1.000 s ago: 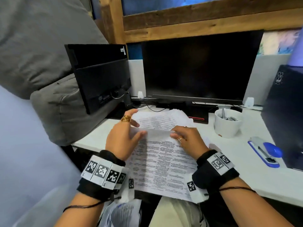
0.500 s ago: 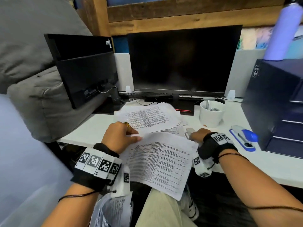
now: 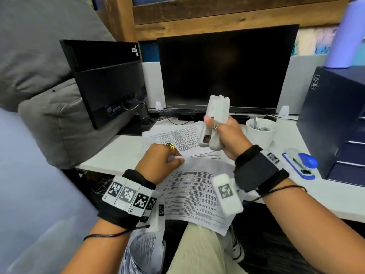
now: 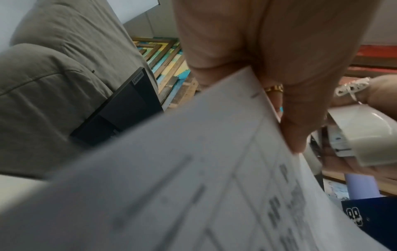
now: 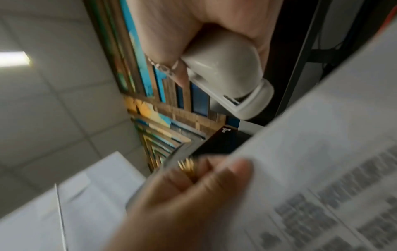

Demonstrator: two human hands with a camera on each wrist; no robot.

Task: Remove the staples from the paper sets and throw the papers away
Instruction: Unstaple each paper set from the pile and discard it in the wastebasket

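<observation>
Paper set on lap, top corner pinched by left hand; right hand curled round grey staple remover, raised above desk; staple not yet pulled, apparently; next: bring tool tip down under it.

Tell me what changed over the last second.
The right hand left the stapled paper set, reached right across the desk and came back raised, gripping a white staple remover. The left hand still pinches the set's top corner. The blue stapler and cup stayed put.
</observation>
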